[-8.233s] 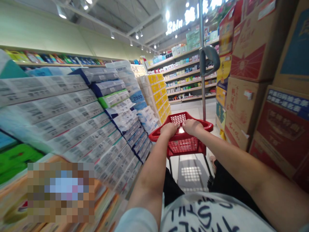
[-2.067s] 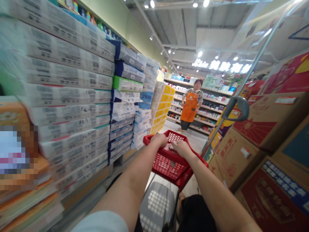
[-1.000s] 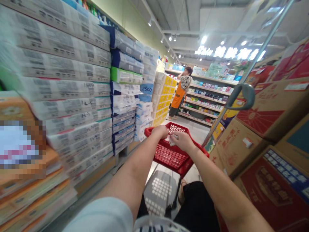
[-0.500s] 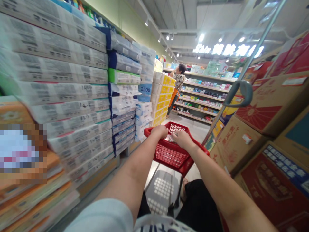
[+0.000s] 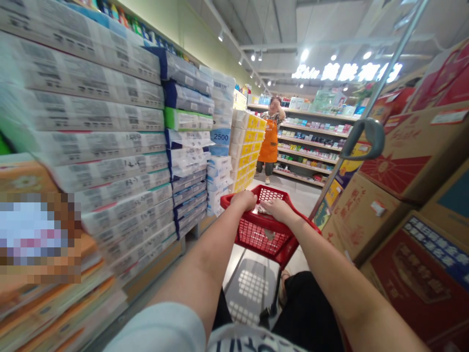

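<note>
In front of me is a red plastic shopping basket with lattice sides, tilted a little in the view, its shadow falling on the floor below. My left hand is closed over its near rim on the left. Further right along the same rim, my right hand is curled with its fingers pointing inward. A small whitish item shows by the right fingertips; I cannot make out what it is. The undersides of both hands are hidden.
Tall stacks of wrapped tissue packs line the left. On the right are stacked cardboard cartons and a metal pole with a grey loop handle. Ahead, a person in an orange apron stands before stocked shelves.
The person ahead has turned from side-on to face my way, showing the apron's front. Both my hands stay on the basket, which sits nearly the same in view.
</note>
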A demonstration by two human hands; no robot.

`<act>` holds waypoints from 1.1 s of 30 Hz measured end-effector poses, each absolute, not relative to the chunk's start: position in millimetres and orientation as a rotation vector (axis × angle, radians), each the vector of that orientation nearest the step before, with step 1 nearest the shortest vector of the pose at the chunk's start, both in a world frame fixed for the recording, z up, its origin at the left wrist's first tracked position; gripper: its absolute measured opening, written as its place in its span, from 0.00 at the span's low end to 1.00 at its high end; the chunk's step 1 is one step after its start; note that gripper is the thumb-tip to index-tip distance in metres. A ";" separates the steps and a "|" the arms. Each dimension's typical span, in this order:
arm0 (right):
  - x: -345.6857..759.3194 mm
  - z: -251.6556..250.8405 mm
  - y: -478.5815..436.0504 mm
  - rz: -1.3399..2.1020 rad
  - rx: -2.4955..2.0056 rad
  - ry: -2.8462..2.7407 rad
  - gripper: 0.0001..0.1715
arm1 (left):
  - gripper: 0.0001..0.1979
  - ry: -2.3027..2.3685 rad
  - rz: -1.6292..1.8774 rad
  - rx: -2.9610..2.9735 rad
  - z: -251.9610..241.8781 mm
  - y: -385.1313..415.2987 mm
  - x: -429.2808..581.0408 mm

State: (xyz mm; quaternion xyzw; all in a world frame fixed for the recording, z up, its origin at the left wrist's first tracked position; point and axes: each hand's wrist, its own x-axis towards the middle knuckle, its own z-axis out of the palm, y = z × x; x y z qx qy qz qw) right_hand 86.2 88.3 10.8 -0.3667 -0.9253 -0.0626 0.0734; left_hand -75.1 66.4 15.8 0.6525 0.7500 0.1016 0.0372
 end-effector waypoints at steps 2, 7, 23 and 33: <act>84.9 12.1 94.2 -0.335 -1.111 -2.863 0.18 | 0.24 2.293 0.328 2.003 15.3 66.0 -74.5; 85.0 11.0 83.1 -0.381 -1.159 -2.738 0.19 | 0.25 2.297 0.331 2.024 14.2 66.9 -76.2; 90.9 8.4 69.9 0.187 -0.902 -2.573 0.22 | 0.24 2.281 0.320 2.051 16.6 61.2 -77.4; 105.2 11.1 80.0 -0.322 -1.258 -2.602 0.19 | 0.25 2.291 0.345 2.025 18.7 58.2 -68.7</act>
